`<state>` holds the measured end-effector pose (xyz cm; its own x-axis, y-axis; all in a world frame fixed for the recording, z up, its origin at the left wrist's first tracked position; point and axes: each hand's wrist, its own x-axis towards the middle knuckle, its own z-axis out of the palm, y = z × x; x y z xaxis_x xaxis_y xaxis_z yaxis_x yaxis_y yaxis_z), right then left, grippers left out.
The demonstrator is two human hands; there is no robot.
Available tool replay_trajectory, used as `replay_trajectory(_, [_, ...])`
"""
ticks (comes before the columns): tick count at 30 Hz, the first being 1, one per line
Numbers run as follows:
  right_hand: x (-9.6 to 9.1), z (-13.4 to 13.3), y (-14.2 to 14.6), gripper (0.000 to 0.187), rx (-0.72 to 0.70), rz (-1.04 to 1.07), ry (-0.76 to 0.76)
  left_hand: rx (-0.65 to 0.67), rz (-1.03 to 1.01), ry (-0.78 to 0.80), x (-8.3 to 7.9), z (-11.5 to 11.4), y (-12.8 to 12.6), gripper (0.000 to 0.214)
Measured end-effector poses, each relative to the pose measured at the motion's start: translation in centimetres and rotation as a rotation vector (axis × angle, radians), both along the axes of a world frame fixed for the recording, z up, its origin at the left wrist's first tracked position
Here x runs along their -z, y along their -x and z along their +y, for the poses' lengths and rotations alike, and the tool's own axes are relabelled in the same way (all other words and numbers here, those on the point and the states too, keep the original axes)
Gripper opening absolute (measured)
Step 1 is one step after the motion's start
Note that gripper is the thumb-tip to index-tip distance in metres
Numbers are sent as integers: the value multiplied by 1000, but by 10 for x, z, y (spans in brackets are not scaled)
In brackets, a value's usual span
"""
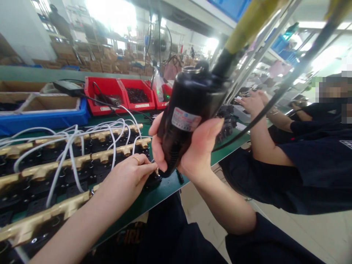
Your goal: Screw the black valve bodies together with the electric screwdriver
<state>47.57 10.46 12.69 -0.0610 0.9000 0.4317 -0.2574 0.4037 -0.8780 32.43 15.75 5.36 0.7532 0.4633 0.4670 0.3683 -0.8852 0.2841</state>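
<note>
My right hand [198, 150] is wrapped round a black electric screwdriver [176, 135] with a white label, held tilted with its lower end down by the bench edge. A yellow-wrapped cable rises from its top. My left hand [129, 176], with a ring on one finger, pinches at a spot just beside the screwdriver's lower end. What its fingertips hold is too small to make out. Below them lies a black part [152, 179], mostly covered by my hands. Rows of brass valve fittings [104, 156] on black bases, with white cables [73, 146] looped over them, lie left of my hands.
Red bins [139, 97] with small black parts and a blue bin [49, 119] line the back of the green bench [165, 189]. A dark cable [247, 126] hangs at the right. A co-worker's arms [261, 121] are at work on the right, near several black parts [227, 121].
</note>
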Motion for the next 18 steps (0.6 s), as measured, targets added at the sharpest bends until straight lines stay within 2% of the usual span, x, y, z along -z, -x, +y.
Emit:
replay_trajectory(3, [-8, 2, -3, 59, 69, -49, 79, -2, 4, 30, 0, 0, -1, 39])
replay_trajectory(6, [-10, 3, -3, 59, 117, -63, 84, -9, 20, 59, 1, -1, -2, 39])
replay_trajectory(13, [-6, 3, -1, 57, 94, -60, 82, -15, 31, 82, 1, -1, -1, 38])
replay_trajectory(18, [-2, 15, -7, 59, 81, -4, 42, -22, 34, 141, 1, 1, -2, 36])
